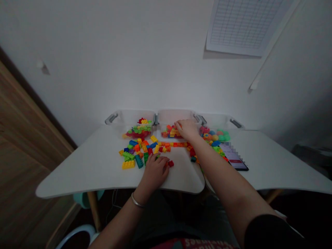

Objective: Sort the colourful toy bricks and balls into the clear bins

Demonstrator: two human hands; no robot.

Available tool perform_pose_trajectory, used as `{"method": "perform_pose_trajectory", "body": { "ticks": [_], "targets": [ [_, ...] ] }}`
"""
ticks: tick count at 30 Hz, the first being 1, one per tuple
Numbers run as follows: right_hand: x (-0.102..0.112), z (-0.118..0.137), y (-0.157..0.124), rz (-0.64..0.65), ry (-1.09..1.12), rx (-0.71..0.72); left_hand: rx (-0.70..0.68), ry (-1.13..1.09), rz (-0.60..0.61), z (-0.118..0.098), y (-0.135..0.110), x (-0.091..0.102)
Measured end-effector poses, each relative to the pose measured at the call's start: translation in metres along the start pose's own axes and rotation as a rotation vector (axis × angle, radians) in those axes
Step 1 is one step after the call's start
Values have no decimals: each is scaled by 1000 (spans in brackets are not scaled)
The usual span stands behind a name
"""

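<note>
My left hand (155, 170) rests palm down at the near side of a pile of toy building bricks (141, 148). Its fingers are apart and slightly bent, with small red bricks (171, 163) beside the fingertips; what lies under the palm is hidden. My right hand (187, 130) reaches over the middle clear plastic box (176, 116), fingers apart and pointing left, just above orange, yellow and red bricks (173, 132) inside. Nothing shows clearly in its grip. A row of orange bricks (176, 144) lies in front of that box.
The left clear box (129, 117) holds green, red and yellow pieces. Round coloured pieces fill part of the right box (218, 120). A phone (234, 157) lies right of my right forearm, near more bricks (192, 152). The white tabletop (85, 166) has a curved front edge.
</note>
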State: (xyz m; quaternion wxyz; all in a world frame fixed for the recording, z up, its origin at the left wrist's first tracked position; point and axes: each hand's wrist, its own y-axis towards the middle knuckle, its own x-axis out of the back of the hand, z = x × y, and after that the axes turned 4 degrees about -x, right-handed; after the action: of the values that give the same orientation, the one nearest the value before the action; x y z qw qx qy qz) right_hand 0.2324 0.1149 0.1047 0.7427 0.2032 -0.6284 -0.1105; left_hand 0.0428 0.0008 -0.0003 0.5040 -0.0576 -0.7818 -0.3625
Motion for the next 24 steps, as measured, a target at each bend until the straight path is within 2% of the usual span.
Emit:
{"method": "perform_pose_trajectory", "body": {
  "ticks": [4, 7, 9, 12, 14, 16, 19, 24],
  "targets": [
    [-1, -4, 4, 35, 13, 14, 4, 5, 19, 0, 0, 0],
    [-4, -12, 5, 26, 153, 61, 3, 4, 17, 0, 0, 1],
    [-4, -18, 1, -48, 318, 75, 3, 3, 9, 0, 0, 1],
    [-1, -28, -10, -218, 534, 10, 0, 3, 8, -1, 0, 2],
    [0, -34, -22, -294, 592, -27, -2, 6, 9, -1, 0, 2],
    [0, -40, -38, -317, 591, -32, -5, 10, 11, -1, 1, 3],
    [-3, -48, -66, -276, 492, -53, -6, 13, 19, -2, 1, 4],
    [-6, -50, -113, -70, 226, -107, -6, 19, 32, -2, 1, 4]
  ]
}}
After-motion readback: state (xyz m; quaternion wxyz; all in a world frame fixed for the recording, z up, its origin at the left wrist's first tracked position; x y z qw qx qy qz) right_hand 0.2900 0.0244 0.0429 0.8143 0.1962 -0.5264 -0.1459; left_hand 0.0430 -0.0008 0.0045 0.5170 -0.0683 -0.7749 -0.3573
